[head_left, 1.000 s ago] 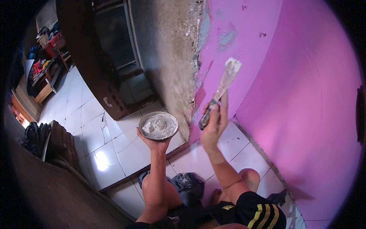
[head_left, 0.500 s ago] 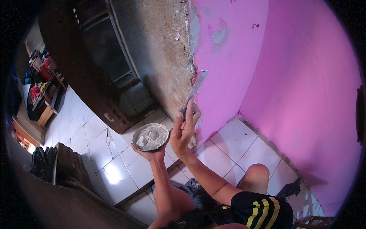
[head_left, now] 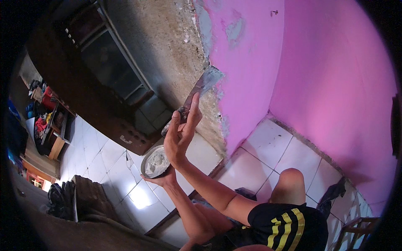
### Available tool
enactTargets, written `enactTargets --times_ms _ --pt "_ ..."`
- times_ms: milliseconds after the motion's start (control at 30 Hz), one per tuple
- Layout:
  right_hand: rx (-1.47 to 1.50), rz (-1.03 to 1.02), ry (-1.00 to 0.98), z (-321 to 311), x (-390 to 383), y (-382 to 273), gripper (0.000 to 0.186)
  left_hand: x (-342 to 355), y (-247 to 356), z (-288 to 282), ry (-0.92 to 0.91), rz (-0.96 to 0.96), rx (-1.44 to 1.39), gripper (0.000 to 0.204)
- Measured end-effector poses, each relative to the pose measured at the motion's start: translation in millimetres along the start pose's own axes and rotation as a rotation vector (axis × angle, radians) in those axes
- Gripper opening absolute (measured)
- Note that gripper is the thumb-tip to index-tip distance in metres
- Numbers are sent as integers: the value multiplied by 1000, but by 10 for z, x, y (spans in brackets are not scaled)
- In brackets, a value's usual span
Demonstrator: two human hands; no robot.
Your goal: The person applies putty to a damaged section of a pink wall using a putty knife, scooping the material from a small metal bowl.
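My right hand (head_left: pixel 183 131) is closed round the handle of a putty knife (head_left: pixel 207 82), one finger stretched along its blade. The blade's wide end lies at the broken wall edge (head_left: pixel 215 98), where bare brown plaster meets pink paint; whether it presses on the wall I cannot tell. Below and to the left, my left hand (head_left: pixel 166 179) supports a round shallow bowl (head_left: pixel 144 169) from beneath. Whitish-grey paste (head_left: pixel 157 163) is smeared inside it. My right hand and wrist hide part of the bowl's right side.
A dark wooden cabinet with glass (head_left: pixel 113 58) stands at the left. White floor tiles (head_left: pixel 113 167) show a raised step. Pink walls (head_left: pixel 335 83) meet in a corner at right. A dark stool-like frame (head_left: pixel 358 230) and a black plastic bag (head_left: pixel 333 196) are at lower right.
My right hand has moved left, turning the putty knife so its blade shows flatter across the wall edge. The bowl now sits partly behind my right wrist. The view has shifted slightly.
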State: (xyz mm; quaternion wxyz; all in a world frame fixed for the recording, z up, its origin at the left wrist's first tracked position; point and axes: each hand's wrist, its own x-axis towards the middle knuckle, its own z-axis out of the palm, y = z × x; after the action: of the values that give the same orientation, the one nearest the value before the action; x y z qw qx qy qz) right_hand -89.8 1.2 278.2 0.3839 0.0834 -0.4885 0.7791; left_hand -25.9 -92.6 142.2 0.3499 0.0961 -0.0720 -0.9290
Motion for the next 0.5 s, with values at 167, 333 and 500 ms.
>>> enactTargets --times_ms 167,333,500 --pt "17 37 1 54 -14 6 57 18 21 -40 -14 -21 18 89" --pt "1 -9 42 52 16 25 58 14 21 -12 -42 -14 37 88" --pt "83 17 64 73 44 31 59 -29 -24 31 -46 -51 28 86"
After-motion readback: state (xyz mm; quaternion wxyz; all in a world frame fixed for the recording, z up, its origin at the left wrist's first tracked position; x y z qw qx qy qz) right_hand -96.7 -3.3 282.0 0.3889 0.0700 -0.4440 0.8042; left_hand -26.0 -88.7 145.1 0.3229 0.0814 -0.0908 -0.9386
